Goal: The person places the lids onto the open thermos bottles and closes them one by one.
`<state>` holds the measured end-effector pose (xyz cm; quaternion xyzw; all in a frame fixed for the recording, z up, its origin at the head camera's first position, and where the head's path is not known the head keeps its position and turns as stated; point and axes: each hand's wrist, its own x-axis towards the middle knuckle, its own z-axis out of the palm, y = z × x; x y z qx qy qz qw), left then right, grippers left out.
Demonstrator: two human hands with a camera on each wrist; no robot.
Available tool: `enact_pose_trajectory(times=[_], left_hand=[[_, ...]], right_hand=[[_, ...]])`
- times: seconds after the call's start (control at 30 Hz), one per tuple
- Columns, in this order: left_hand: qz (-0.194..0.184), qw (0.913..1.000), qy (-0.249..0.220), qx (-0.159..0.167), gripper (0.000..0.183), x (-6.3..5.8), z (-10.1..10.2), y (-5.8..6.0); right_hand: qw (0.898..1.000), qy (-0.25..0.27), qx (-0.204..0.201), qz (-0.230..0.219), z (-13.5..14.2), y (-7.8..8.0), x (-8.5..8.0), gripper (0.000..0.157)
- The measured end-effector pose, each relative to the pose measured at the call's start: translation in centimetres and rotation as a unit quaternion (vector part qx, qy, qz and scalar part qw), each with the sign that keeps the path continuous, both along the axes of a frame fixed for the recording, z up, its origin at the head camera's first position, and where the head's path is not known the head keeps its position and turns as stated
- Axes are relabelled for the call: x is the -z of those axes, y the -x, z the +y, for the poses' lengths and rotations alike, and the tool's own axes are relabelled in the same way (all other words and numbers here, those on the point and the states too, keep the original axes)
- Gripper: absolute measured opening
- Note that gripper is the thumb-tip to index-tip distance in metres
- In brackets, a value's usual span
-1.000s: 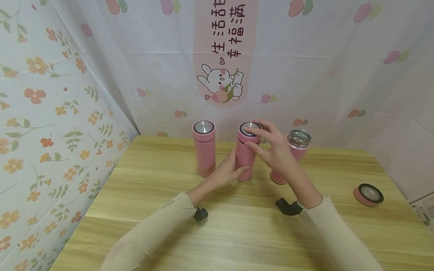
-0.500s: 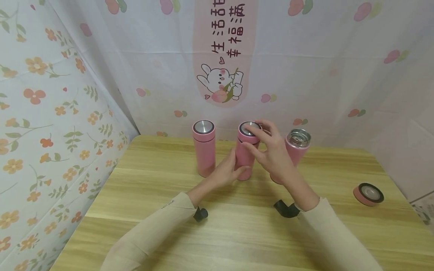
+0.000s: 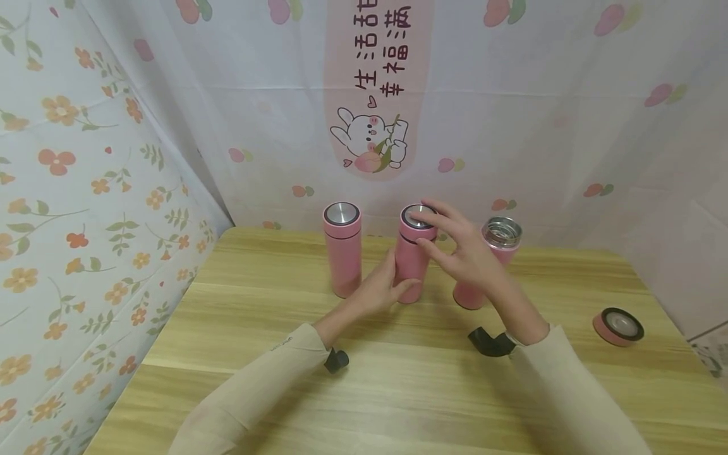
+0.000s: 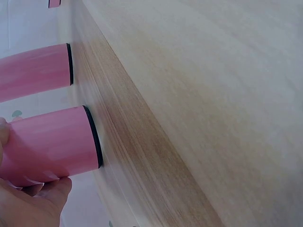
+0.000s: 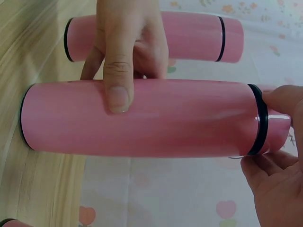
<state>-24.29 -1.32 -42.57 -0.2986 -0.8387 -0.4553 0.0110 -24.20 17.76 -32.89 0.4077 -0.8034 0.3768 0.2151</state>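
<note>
A pink thermos flask [image 3: 408, 268] stands upright in the middle of three flasks. My left hand [image 3: 372, 287] grips its lower body, with the thumb across the front in the right wrist view. My right hand [image 3: 469, 256] holds the flask's lid [image 3: 411, 230] between fingers and thumb. The lid has a steel disc on top, and a dark band [image 5: 259, 120] shows between it and the body. To the left stands a second pink flask [image 3: 344, 262] with its lid on. Behind my right forearm is a third flask [image 3: 500, 253], lidless, its steel mouth showing.
A loose pink lid [image 3: 618, 327] with a dark rim lies on the wooden table [image 3: 398, 404] at the right. Printed cloths hang behind the table [image 3: 512, 126] and along its left side. Black camera mounts [image 3: 490, 344] stick out by both wrists.
My right hand has rocked around the lid, the wrist swinging a little left and then back right. My left hand and the flasks stay in place.
</note>
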Motion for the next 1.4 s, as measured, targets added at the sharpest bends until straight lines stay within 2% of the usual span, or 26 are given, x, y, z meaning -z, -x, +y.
enact_pose_trajectory(times=[0.13,0.4,0.6,0.93,1.13,1.4], left_hand=[[-0.006,1.0000,-0.001,0.001,0.072,-0.1,0.1,-0.1],[-0.007,1.0000,-0.006,-0.004,0.073,-0.1,0.2,-0.2],[-0.009,0.9999,-0.007,-0.002,0.073,0.0,0.0,-0.1],[-0.001,0.9998,-0.019,0.011,0.070,0.1,-0.1,-0.1],[0.008,0.9998,-0.016,0.009,0.071,0.0,-0.1,-0.1],[0.007,1.0000,0.000,-0.005,0.070,0.0,0.2,0.1]], right_hand=[[1.000,0.010,0.008,0.002,-0.1,-0.1,0.0,0.050],[0.997,0.033,0.050,0.039,-0.9,-0.6,0.1,0.047],[0.996,0.041,0.072,0.044,-1.4,-0.9,0.3,0.045],[0.991,0.052,0.119,0.025,-2.0,-1.3,0.7,0.046],[0.994,0.031,0.104,0.024,-1.6,-1.1,0.2,0.050],[1.000,0.011,0.021,-0.004,-0.6,-0.4,-0.4,0.046]])
